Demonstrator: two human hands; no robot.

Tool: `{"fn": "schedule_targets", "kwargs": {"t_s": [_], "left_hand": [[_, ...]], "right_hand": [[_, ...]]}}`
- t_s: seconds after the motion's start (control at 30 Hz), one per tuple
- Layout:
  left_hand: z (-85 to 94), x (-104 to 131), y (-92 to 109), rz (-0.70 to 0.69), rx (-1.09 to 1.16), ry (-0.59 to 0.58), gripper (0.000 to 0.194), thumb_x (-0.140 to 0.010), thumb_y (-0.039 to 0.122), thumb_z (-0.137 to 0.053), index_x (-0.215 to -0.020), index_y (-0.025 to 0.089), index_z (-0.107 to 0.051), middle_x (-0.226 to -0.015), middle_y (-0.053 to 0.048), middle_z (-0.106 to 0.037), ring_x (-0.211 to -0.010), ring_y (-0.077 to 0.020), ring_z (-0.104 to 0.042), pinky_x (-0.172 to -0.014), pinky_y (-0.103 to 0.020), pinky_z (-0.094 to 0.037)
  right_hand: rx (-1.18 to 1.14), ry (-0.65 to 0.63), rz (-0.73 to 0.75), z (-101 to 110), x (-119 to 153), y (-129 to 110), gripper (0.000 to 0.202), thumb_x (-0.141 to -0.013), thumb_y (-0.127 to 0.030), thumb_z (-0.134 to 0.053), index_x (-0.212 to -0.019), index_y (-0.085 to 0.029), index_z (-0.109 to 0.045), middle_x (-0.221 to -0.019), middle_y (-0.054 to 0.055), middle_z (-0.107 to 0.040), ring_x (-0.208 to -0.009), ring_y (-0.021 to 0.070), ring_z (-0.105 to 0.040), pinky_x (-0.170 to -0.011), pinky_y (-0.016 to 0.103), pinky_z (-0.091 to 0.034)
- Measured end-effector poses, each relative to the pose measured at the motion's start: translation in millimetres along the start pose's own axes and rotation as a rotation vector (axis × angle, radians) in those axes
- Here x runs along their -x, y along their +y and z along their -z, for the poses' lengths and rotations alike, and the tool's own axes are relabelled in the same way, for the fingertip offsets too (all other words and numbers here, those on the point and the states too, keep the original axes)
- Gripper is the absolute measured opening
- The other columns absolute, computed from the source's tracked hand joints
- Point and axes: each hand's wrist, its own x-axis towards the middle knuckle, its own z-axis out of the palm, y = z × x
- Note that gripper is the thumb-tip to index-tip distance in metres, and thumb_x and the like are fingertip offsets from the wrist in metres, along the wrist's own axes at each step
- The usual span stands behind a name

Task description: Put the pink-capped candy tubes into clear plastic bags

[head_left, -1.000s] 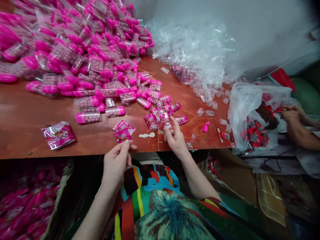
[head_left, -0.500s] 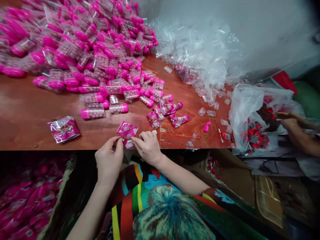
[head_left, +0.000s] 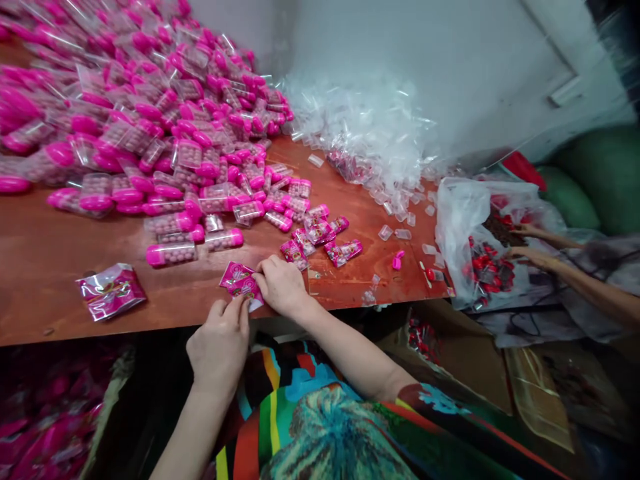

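At the front edge of the table lies a pink printed wrapper (head_left: 239, 275) with a pale lower corner. My left hand (head_left: 219, 343) pinches its lower edge, thumb and fingers pressed together. Closed fingers of my right hand (head_left: 281, 285) grip the wrapper's right side; the fingertips are partly hidden. To the left lies a flat stack of pink printed wrappers (head_left: 113, 292). Just beyond my right hand are several small wrapped pink packets (head_left: 320, 233). Clear tubes of pink balls with pink caps (head_left: 173, 253) lie behind the wrapper.
A large heap of pink-capped tubes (head_left: 145, 113) covers the back left. Clear empty containers (head_left: 365, 127) are piled by the wall. At right, another person's hands (head_left: 530, 253) reach into a white bag (head_left: 450, 220) of red-capped pieces. Pink packs (head_left: 45, 413) fill a box below left.
The view has turned, shifting the table leftward. My left hand has moved down to the wrapper's lower edge, and my right hand has moved up along its right side.
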Motion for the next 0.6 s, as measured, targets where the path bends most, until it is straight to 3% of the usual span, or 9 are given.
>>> {"fn": "schedule_targets", "kwargs": {"t_s": [0.17, 0.3, 0.37, 0.5, 0.6], "left_hand": [[-1.1, -3.4, 1.4, 0.002, 0.021, -0.015, 0.043, -0.101, 0.039, -0.04, -0.113, 0.017, -0.075, -0.091, -0.011, -0.07, -0.058, -0.0178, -0.052, -0.053, -0.032, -0.021], [-4.5, -3.6, 0.6, 0.0, 0.036, -0.01, 0.039, -0.099, 0.032, -0.042, -0.124, 0.02, -0.07, -0.089, -0.011, -0.066, -0.052, -0.0154, -0.044, -0.052, -0.032, -0.015], [-5.6, -4.6, -2.1, -0.034, 0.086, -0.002, 0.035, -0.097, 0.027, -0.045, -0.118, 0.021, -0.072, -0.084, -0.009, -0.064, -0.051, -0.0151, -0.041, -0.052, -0.033, -0.014], [-5.5, -9.5, -9.5, -0.113, 0.224, 0.083, 0.022, -0.092, 0.022, -0.054, -0.102, 0.021, -0.073, -0.076, -0.007, -0.061, -0.053, -0.016, -0.041, -0.053, -0.034, -0.017], [-2.7, -13.7, -10.5, -0.163, 0.288, 0.199, 0.021, -0.091, 0.023, -0.058, -0.107, 0.022, -0.072, -0.08, -0.007, -0.064, -0.058, -0.0167, -0.044, -0.054, -0.033, -0.02]], "right_hand": [[0.002, 0.03, -0.085, -1.6, -4.6, 1.0, 0.029, -0.105, -0.032, -0.04, -0.114, -0.014, -0.061, -0.111, 0.013, -0.065, -0.098, 0.0237, -0.064, -0.082, 0.035, -0.052], [-0.121, 0.148, -0.035, 1.0, 5.9, -2.4, 0.035, -0.103, -0.033, -0.045, -0.133, -0.016, -0.052, -0.12, 0.013, -0.061, -0.1, 0.023, -0.064, -0.082, 0.034, -0.054], [-0.222, 0.168, 0.016, 3.2, 17.2, -5.8, 0.033, -0.102, -0.032, -0.044, -0.13, -0.019, -0.055, -0.119, 0.011, -0.061, -0.1, 0.0214, -0.064, -0.082, 0.032, -0.054], [-0.416, 0.177, 0.067, 2.7, 38.5, -11.0, 0.03, -0.1, -0.031, -0.049, -0.126, -0.019, -0.058, -0.113, 0.01, -0.063, -0.1, 0.0209, -0.064, -0.084, 0.033, -0.054], [-0.622, 0.192, 0.03, -2.9, 40.4, -11.8, 0.042, -0.094, -0.03, -0.06, -0.133, -0.019, -0.051, -0.109, 0.008, -0.064, -0.091, 0.0186, -0.063, -0.083, 0.034, -0.054]]}}
